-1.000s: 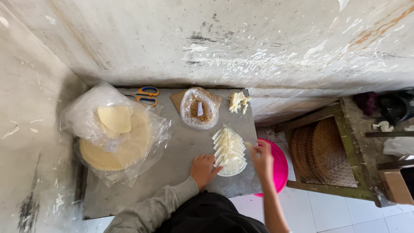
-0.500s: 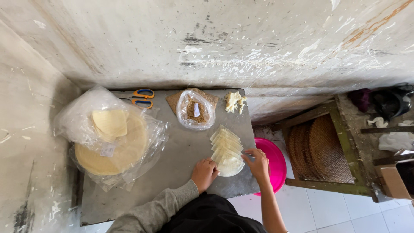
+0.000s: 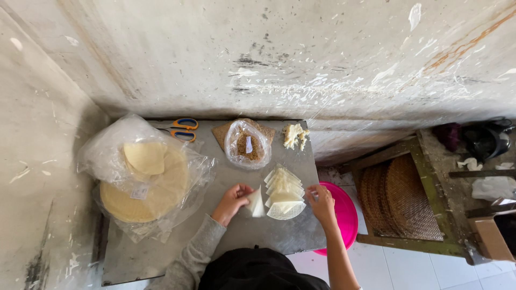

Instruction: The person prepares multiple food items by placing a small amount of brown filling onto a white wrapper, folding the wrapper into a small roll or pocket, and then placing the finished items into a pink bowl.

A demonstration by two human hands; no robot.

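On the grey table [image 3: 161, 252], my left hand [image 3: 232, 200] pinches a pale triangular wrapper piece [image 3: 256, 204] lifted off the left side of a stack of cut wrapper triangles [image 3: 284, 193]. My right hand [image 3: 321, 203] rests at the stack's right edge, fingers curled near the bottom piece; whether it grips anything is unclear. A clear bag of brown filling [image 3: 247, 144] lies beyond the stack on a brown board.
A plastic bag of round pale wrappers [image 3: 144, 180] fills the table's left. Scissors with yellow and blue handles [image 3: 181, 129] lie at the back, a lump of white dough [image 3: 295, 135] at the back right. A pink basin [image 3: 344, 215] and woven trays [image 3: 398, 198] sit right.
My left hand has taken one triangle off the stack and drawn it leftward. My right hand stays at the stack's right side. The camera view shifted slightly.
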